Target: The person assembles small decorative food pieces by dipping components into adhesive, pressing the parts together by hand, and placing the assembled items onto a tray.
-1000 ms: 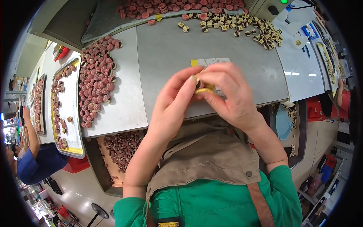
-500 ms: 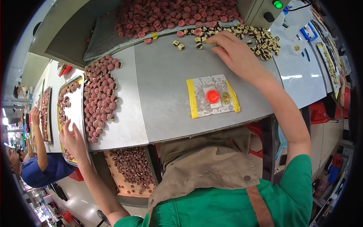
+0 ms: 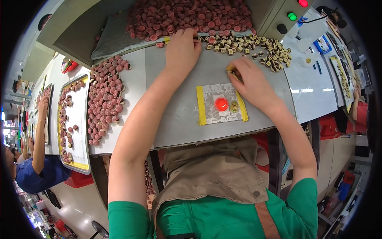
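My left hand reaches to the far edge of the grey table, its fingertips among the small reddish round pieces heaped on the grey mat; I cannot tell whether it grips one. My right hand lies nearer, just right of a yellow-edged pad, fingers pinched on a small yellowish piece. A glowing red disc and a small gold piece sit on the pad. Several tan-and-dark small parts are scattered beyond my right hand.
A pile of reddish pieces covers the table's left part, beside a yellow-rimmed tray. A control box with red and green lights stands at the back right. Another person in blue works at the left.
A second ago both hands were together over the pad. Then they spread apart; now my left hand has swung up to the far heap and my right hand has drawn back beside the pad.
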Demonstrator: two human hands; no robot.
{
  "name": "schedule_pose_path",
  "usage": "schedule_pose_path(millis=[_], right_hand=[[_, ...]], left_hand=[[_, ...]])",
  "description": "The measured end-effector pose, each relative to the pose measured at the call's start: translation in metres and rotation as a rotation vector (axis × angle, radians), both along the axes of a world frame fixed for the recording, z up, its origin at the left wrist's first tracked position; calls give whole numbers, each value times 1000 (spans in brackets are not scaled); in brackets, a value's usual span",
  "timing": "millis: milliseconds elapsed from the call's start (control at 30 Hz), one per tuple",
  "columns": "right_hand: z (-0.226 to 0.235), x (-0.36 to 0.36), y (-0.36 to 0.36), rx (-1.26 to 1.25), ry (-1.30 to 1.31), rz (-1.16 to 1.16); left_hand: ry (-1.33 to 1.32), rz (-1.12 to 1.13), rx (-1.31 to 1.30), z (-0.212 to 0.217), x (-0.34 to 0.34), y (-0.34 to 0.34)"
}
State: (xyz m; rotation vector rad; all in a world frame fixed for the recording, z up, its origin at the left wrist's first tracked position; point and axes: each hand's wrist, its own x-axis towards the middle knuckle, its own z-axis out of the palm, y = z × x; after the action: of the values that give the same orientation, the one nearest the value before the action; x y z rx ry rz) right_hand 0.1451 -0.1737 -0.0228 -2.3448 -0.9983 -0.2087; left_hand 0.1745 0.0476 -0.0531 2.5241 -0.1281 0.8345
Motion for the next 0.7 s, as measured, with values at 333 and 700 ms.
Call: schedule_pose_path(millis=[333, 700], right_hand=[[12, -26, -50, -89, 166, 65], [5, -23, -39, -98, 63, 119]], left_hand=[[163, -237, -519, 39, -69, -9], [545, -308, -1490, 30, -160, -24]])
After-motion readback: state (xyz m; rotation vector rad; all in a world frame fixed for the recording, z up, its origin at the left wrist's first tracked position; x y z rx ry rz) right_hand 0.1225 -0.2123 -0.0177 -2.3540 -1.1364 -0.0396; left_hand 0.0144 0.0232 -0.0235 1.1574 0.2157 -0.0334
